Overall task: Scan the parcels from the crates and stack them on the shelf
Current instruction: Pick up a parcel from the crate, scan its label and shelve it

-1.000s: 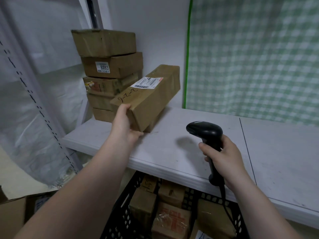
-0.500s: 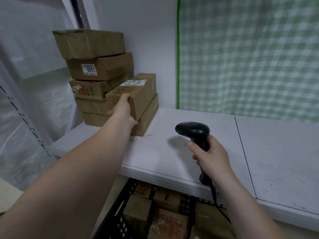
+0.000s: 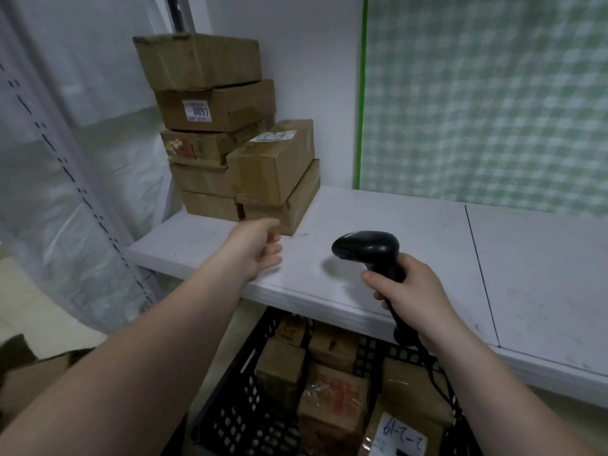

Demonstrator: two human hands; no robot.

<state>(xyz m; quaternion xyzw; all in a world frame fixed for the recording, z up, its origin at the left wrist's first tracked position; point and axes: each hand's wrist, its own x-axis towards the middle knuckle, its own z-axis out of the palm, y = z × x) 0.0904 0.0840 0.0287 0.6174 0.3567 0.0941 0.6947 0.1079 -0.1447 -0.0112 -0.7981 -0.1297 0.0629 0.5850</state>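
Left hand withdrawn from stacked parcel, fingers loose | right hand grips scanner | crate holds parcels

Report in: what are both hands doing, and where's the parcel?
Left hand empty, over the shelf. Right hand grips scanner. Labelled parcel sits atop lower box. Nothing blocking; crate below holds more.

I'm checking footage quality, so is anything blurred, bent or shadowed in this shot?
Head view: the left hand is slightly motion-blurred; the scanner throws a soft shadow on the shelf; the perforated upright at left bows from wide-angle distortion; the 8093 label reads clearly.
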